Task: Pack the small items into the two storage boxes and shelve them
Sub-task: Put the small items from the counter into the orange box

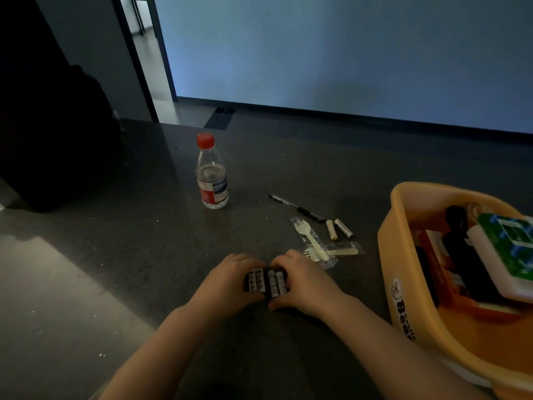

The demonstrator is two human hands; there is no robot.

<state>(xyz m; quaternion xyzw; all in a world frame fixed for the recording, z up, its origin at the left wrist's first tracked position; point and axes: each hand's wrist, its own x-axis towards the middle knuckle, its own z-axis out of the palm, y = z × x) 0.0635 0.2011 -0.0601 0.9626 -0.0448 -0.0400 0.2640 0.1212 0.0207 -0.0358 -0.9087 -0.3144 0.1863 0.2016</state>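
Batteries (266, 281) gripped by both hands (230, 280), storage box (403, 255) near right.

Dim room with a dark speckled countertop (121, 255), a plain bluish wall (346, 53) above a dark baseboard (360, 116), and an open doorway (150, 53) at left.

On the dark surface (121, 255), the left hand (227, 281) and right hand (302, 284) together gripped a cluster of batteries (266, 281), fingers curled round it from both sides. Just beyond lay wrapped plastic forks (313, 245), two loose batteries (337, 228) and a black pen (297, 207). A red-capped water bottle (212, 174) stood upright farther back. At the right sat a yellow storage box (403, 284), holding a green-topped case (510, 249) and other items.
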